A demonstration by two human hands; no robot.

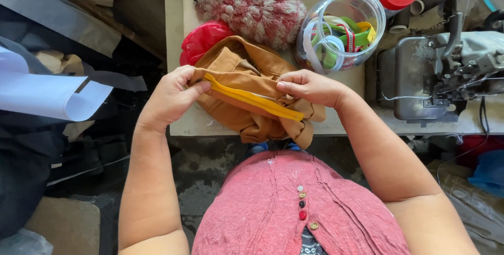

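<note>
A bundle of tan-brown fabric (247, 71) lies at the front edge of the worktable (336, 121), partly hanging over it. A yellow zipper tape (252, 98) runs diagonally across the fabric. My left hand (170, 97) pinches the fabric and the zipper's upper left end between thumb and fingers. My right hand (310, 86) grips the fabric's folded edge just above the zipper's lower right part, fingers curled.
A clear plastic jar (341, 29) of coloured tapes lies on its side behind the fabric. A red-white fluffy duster (252, 6) and a red plastic bag (202, 40) sit at the back. A sewing machine (441, 71) stands to the right. White paper (47, 95) lies left.
</note>
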